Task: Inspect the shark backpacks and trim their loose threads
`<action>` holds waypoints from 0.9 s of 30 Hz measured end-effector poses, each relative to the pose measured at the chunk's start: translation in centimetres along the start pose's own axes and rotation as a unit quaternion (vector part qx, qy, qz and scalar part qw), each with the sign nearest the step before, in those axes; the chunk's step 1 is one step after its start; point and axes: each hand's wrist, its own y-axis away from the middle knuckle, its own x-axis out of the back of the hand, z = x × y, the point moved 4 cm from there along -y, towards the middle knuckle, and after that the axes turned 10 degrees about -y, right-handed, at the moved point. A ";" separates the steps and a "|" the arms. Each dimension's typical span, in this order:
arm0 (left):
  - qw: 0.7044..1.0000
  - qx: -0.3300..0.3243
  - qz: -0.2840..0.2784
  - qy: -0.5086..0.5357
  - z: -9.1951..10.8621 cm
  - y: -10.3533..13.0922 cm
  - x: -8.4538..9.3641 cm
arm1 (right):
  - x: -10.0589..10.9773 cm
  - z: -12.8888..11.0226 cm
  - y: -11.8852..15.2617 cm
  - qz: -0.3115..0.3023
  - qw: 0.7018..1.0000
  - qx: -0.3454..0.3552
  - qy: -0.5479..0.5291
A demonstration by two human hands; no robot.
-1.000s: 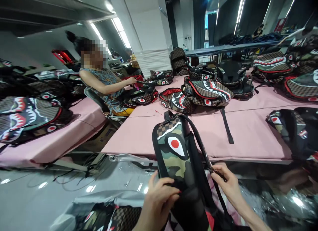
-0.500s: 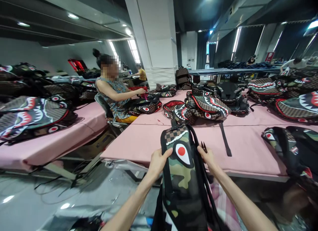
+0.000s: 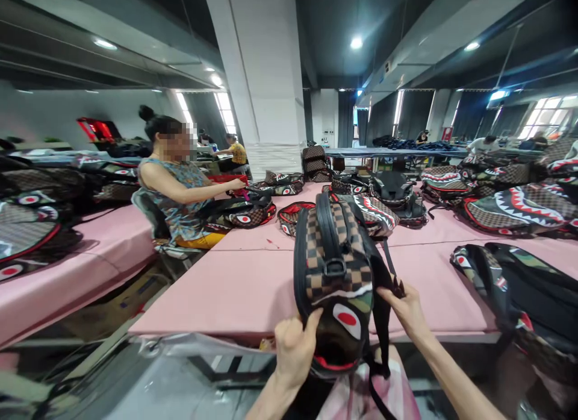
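Observation:
A checkered and camouflage backpack (image 3: 323, 287) with a red-and-white eye patch is held up in front of me at the table's near edge. Its top handle faces up, and it leans away from me. My left hand (image 3: 294, 347) is closed on its lower left side, thumb on the fabric. On the other side, my right hand (image 3: 409, 311) pinches the backpack's edge by a black strap (image 3: 383, 329). Small dark thread snips (image 3: 398, 287) poke out from that hand, their handles hidden.
Several similar backpacks lie on the pink table (image 3: 217, 293), including one lying at the right (image 3: 533, 293). A seated co-worker (image 3: 174, 185) handles another bag across to the left. A white pillar (image 3: 275, 94) stands behind the table.
The backpack has tipped so its handle and checkered top now show, and its lower end has come up. Both hands moved lower in view with it. The view has swung slightly right and up.

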 end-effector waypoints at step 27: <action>0.896 -0.028 -0.427 0.120 -3.7 -13.9 5.6 | -2.8 -5.8 -2.0 -0.107 0.925 0.291 0.220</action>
